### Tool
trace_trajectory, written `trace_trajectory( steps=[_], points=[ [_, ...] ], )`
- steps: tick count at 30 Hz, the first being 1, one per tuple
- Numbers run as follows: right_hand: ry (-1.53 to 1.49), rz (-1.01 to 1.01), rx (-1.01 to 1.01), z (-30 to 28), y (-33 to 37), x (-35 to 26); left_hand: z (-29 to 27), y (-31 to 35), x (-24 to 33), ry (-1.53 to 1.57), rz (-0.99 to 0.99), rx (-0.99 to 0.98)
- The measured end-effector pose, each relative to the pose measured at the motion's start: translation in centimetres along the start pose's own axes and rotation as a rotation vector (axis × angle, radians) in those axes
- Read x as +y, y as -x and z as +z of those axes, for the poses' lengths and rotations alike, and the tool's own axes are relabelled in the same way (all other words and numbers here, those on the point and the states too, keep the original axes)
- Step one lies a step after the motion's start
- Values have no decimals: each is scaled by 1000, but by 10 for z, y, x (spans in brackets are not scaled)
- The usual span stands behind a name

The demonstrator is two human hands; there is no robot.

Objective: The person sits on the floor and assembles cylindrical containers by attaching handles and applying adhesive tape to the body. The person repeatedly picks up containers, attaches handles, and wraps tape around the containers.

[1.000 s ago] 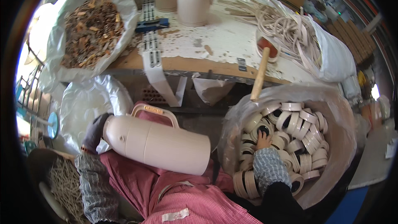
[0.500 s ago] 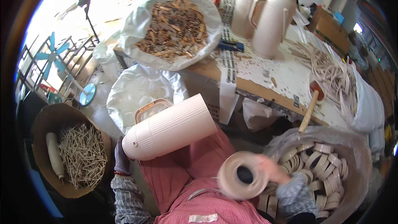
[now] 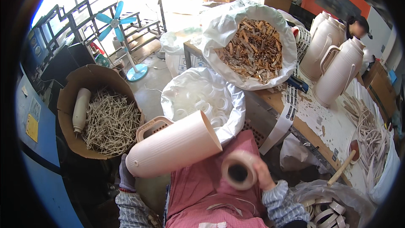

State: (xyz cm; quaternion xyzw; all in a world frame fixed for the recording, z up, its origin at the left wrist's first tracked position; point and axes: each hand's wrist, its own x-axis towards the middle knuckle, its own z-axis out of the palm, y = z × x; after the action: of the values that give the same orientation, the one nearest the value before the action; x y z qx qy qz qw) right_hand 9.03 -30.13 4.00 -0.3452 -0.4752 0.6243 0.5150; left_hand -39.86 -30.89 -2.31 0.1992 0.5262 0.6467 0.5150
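Across my lap lies a pale pink thermos flask shell, tilted, its wide end to the upper right and its looped handle on the far side. My left hand, in a greyish-purple glove, grips the rounded left end; most of its fingers are behind the shell. In my right hand is a thick beige ring with a dark round hole, blurred by motion. It hangs over the pink apron, right of the shell's wide end and apart from it.
Beige rings fill a plastic-lined container at lower right. White rings lie in a bag beyond the shell. A carton holds thin sticks. On the bench stand flasks, small brown pieces and a wooden-handled tool.
My view has swung left and up. My right hand has brought the beige ring away from the container of rings, closer to the shell. The shell stays in my left hand.
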Motion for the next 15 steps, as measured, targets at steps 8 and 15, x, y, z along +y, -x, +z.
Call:
trace_trajectory(
  steps=[8, 15],
  points=[
    [803, -693, 194, 33, -58, -43, 34, 11, -29, -104, 40, -162],
    [937, -870, 123, 49, -38, -79, 36, 12, -22, -960, 321, -512]
  ],
)
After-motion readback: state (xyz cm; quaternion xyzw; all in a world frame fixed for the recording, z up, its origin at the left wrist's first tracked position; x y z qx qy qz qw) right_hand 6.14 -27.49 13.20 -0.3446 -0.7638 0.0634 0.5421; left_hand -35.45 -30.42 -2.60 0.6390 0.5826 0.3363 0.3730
